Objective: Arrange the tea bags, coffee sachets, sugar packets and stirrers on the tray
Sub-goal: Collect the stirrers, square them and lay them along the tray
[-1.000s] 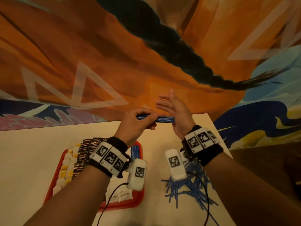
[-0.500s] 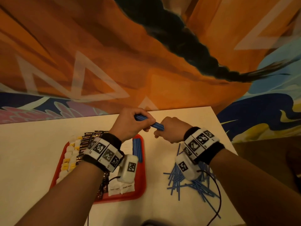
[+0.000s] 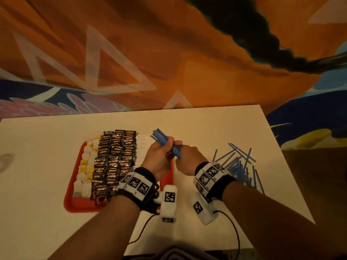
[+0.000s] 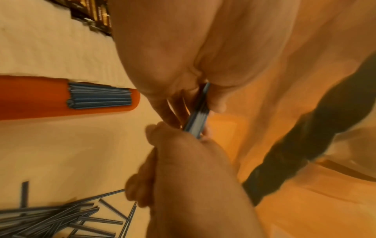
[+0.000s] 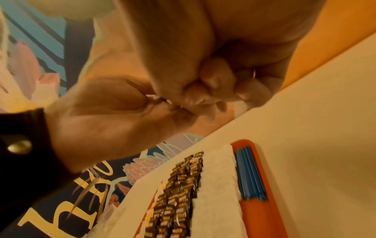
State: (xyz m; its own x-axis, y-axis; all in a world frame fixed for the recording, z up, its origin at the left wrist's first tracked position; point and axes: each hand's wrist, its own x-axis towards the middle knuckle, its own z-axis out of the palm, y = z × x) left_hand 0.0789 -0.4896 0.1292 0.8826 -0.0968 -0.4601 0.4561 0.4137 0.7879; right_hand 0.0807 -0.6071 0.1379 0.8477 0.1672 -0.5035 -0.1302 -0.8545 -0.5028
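Left grip (image 3: 159,154) clenches blue stirrers (image 3: 165,143); right grip (image 3: 187,158) pinches their near end.

The left hand (image 3: 159,156) hides perhaps half the stirrer bundle (image 3: 165,143).

Both hands (image 3: 170,158) have dropped toward the tray (image 3: 71,194) — stirrer bundle (image 3: 165,142) now angled; right fist closed.

Both forearms reach forward over the table (image 3: 206,128), wrists banded. The left hand (image 3: 159,158) curls its fingers around a bundle of blue stirrers (image 3: 165,142) above the table; the right hand (image 3: 189,160), fisted, closes on the bundle's near end.
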